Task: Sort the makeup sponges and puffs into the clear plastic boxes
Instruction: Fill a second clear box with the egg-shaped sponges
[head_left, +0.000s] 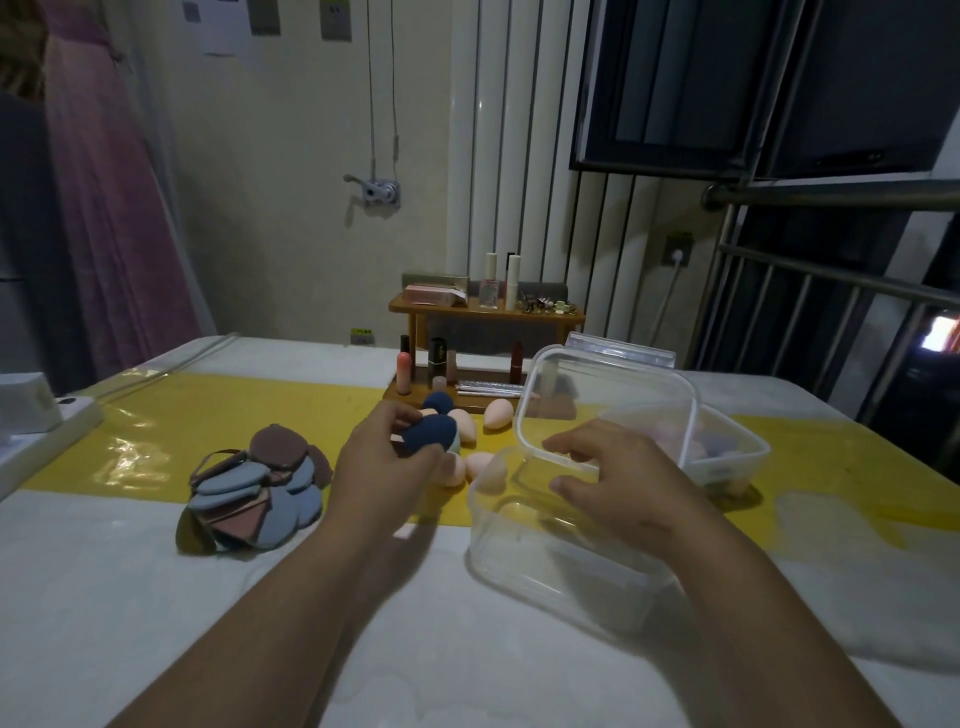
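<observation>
My left hand (382, 460) grips a dark blue egg-shaped sponge (431, 432) over a cluster of peach sponges (496, 414) at the table's middle. My right hand (618, 475) holds the raised clear lid (608, 410) of the near clear plastic box (524, 556), with fingers curled at the lid's lower edge. That box looks empty. Behind it to the right stands a second clear box (737, 462) with pink and purple sponges inside. A pile of flat blue, brown and pink puffs (260, 493) lies to the left.
A wooden two-tier rack (483, 312) with lipsticks and bottles stands at the back centre. A yellow runner (208, 415) crosses the white table. A white box (31, 410) sits at the left edge. A metal railing rises at the right.
</observation>
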